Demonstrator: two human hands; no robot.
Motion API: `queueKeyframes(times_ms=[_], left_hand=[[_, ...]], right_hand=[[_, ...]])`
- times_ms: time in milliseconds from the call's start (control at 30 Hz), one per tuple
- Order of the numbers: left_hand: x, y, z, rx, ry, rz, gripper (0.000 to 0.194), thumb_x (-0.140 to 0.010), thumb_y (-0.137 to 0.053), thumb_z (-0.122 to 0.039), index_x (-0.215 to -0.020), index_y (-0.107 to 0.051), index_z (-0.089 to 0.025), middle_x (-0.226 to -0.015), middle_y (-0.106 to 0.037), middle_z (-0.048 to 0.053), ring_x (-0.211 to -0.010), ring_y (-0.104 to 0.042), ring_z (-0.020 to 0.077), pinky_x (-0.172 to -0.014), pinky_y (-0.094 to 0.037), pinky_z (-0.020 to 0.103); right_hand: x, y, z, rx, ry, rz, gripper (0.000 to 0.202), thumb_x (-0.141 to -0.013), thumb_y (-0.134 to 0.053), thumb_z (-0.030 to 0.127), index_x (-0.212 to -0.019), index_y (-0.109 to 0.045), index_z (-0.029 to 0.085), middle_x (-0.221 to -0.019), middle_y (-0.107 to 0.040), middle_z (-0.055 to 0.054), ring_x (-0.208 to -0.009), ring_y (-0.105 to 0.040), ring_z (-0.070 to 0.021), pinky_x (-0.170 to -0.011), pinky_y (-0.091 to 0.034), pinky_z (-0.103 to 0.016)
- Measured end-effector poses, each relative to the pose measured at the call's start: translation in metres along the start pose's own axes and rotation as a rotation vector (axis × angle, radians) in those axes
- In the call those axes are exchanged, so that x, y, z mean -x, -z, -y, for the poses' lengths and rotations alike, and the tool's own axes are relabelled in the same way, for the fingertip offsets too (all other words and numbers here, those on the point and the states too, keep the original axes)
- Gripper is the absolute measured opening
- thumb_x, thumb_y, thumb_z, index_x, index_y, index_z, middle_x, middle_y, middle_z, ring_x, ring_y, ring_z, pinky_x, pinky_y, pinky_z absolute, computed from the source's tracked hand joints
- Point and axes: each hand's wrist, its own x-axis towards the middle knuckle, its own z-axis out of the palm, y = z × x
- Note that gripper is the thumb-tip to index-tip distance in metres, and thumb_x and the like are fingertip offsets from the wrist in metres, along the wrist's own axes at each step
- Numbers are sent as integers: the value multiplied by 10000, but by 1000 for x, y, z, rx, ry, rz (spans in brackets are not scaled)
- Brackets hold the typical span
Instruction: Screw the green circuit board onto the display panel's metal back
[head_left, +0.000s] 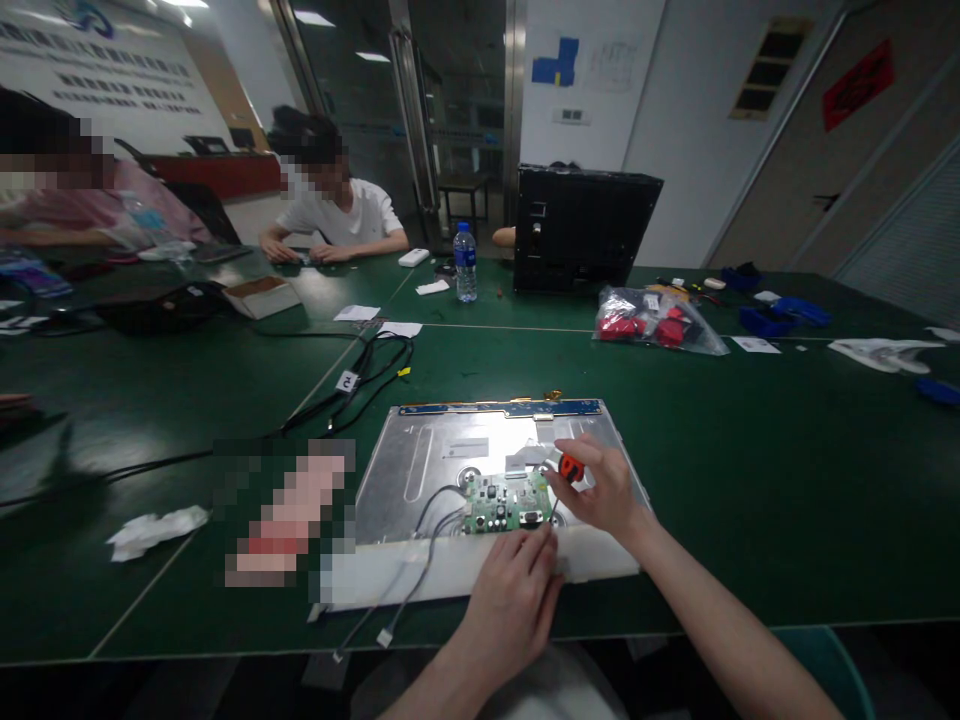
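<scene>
A flat display panel lies back side up on the table in front of me. A green circuit board is on its metal back, with cables running from the board's left side to loose white connectors at the near edge. My right hand grips a screwdriver by its red and black handle, the shaft slanting down to the board's right corner. My left hand is beside that corner, fingers pressed together near the screwdriver's tip; whatever they pinch is hidden.
Black cables and crumpled tissue lie left. Farther back are a water bottle, a black monitor-like unit and a plastic bag with red items. Two people sit at the far left; an arm shows behind the black unit.
</scene>
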Motion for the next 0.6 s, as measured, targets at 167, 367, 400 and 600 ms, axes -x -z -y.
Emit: queueKeyframes(times_ms=[167,367,400,600], left_hand=[[-1,1,0,-6,-1,-8,330,-880,-474,-152,-1200,-543,-114,-1192,-605,146,-983,-565,262,-849,-520,441],[-2,2,-1,-17,-4,-7,328,-882,-475,-156,-1200,-545,-115,-1183,-612,143,-987,-566,257,-856,-518,436],[-1,2,-1,-21,-6,-12,326,-883,-474,-159,-1199,-547,-118,-1182,-612,142,-987,-566,256,-855,-518,436],[-1,2,-2,-30,1,-5,310,-883,-482,-161,-1180,-559,-112,-1185,-611,138,-989,-562,252,-863,-516,427]], right_hand=[[-1,3,0,-39,-5,31,313,-875,-523,248,-1180,-460,214,-697,-587,13,-537,-530,-137,-469,-401,-245],[-2,7,2,-148,-25,84,411,-869,-389,167,-1279,-409,186,-896,-638,-68,-714,-606,-178,-569,-472,-298],[-2,7,2,-145,-28,80,414,-866,-384,154,-1277,-413,189,-893,-637,-64,-704,-602,-173,-565,-468,-295],[1,3,1,-97,-25,37,396,-851,-472,153,-1239,-417,210,-764,-597,-2,-566,-528,-128,-481,-408,-245]])
